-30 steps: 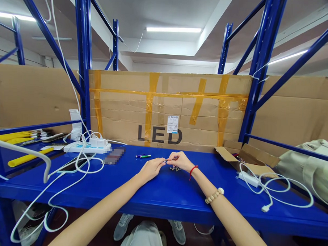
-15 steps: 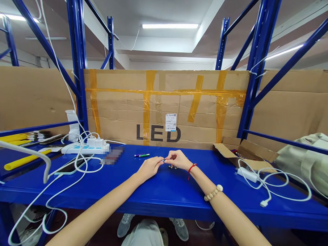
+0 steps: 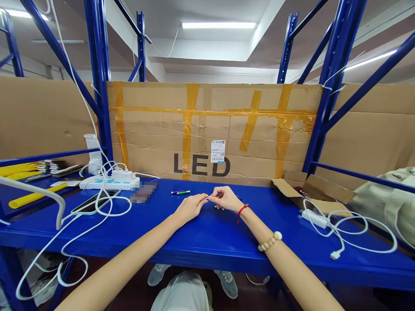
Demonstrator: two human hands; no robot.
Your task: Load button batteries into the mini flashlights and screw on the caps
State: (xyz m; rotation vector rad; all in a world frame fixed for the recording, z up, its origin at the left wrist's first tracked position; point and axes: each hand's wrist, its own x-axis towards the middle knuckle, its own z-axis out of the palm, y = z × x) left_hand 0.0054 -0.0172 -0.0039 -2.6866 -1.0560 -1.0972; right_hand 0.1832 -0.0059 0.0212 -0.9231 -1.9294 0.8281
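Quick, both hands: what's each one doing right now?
Left hand: pinched shut on a tiny part.
Right hand: pinched shut on the same tiny part.

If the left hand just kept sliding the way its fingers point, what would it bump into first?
The left hand points right, at the right hand; their fingertips already meet around a tiny part, too small to identify. So it would press into those fingers first, probably, as depth is hard to judge.
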